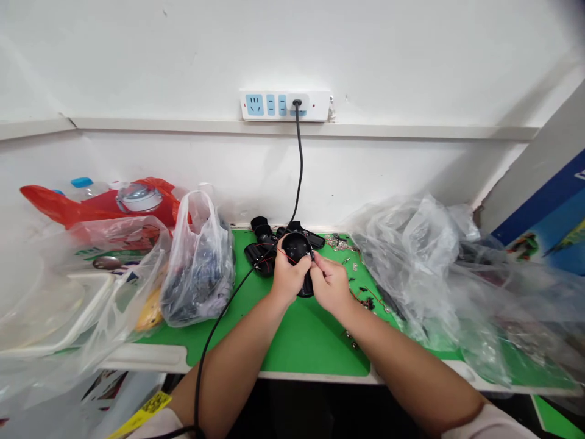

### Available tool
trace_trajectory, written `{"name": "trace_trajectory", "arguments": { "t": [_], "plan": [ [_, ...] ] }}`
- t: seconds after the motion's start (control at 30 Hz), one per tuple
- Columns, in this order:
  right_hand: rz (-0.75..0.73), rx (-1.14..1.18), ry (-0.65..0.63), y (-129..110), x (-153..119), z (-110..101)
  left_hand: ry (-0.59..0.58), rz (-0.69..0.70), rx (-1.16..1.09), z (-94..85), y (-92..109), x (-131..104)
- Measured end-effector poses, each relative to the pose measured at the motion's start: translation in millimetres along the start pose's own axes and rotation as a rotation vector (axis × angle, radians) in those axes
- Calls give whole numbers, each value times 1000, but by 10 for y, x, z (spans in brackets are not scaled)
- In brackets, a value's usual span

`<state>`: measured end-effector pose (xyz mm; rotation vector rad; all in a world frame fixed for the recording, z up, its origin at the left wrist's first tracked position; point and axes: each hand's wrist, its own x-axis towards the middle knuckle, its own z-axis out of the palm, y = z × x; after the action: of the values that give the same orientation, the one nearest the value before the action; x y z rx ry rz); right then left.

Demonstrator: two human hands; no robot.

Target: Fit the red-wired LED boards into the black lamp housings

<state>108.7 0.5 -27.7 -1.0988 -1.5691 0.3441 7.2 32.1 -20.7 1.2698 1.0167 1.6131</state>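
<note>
A: Largest entry?
B: Wall (183, 55), white, beyond the hands, a pale rail running across it.
A: Work surface?
B: Table (315, 341), green top with pale edging, beneath the hands.
A: Bulk goods?
B: Clear plastic bags (425, 262), crumpled, heaped right of the hands. Left of the hands, carrier bag (198, 274), translucent, dark contents; red bag (82, 210), farther left and back.
A: Fittings?
B: Power strip (324, 105), white with blue sockets, on the wall beyond the hands. One plug in; its black cord (300, 152) hangs down toward them.
A: State of hands?
B: Left hand (289, 277): curled around the left side of a black housing (297, 245), thumb at its near rim. Right hand (329, 283): thumb and finger pinched on the right rim; whether a smaller piece sits between them, cannot tell.
A: Housing, position and axis?
B: Between the hands, over the table. Long axis runs toward and away from the person; round hollow end farthest, narrow end pointing back at the person, slightly right.
A: Smallest lots?
B: Black parts (262, 231), grouped beyond and left of the hands. Small loose components (368, 302), scattered right of the hands. Red wire (287, 256), thin, across the left hand.
</note>
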Motion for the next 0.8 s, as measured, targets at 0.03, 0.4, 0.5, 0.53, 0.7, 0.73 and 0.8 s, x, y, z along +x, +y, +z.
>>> {"name": "trace_trajectory", "arguments": {
  "t": [0.03,0.4,0.5,0.53,0.7,0.73,0.8],
  "plan": [
    [-24,-24,8,2,-5,0,0,4,4,1,1,-8],
    [-76,61,-88,-90,74,-109,-23,-168,-150,-18,111,-23],
    [133,215,-90,5,226,-270,-132,-361,-256,-6,191,-45],
    [225,289,-59,50,280,-330,-198,-442,-262,4,213,-63],
    [363,678,-172,221,414,-469,-470,-770,-274,75,239,-168],
    [352,683,-230,232,409,-454,-479,-800,-290,86,229,-177],
    [333,628,-291,239,387,-404,-486,-824,-319,99,201,-182]
  ]
}}
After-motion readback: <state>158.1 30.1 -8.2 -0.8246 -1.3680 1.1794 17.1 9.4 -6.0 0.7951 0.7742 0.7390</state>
